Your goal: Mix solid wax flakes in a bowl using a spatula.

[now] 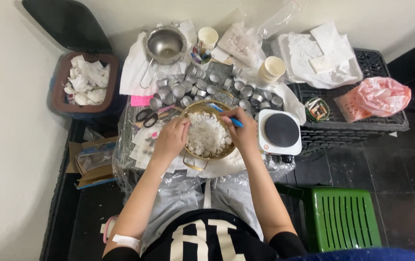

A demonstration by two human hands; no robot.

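A gold-rimmed bowl full of white wax chunks sits on a low plastic-covered table in front of me. My left hand rests on the bowl's left rim, its fingers touching the white chunks. My right hand is at the bowl's right rim, closed around a blue-handled tool that points across the top of the chunks.
Several small metal tins crowd the table behind the bowl, with a steel pot, paper cups and scissors. A white hot plate stands right of the bowl. A bin, black crate, pink bag and green stool surround it.
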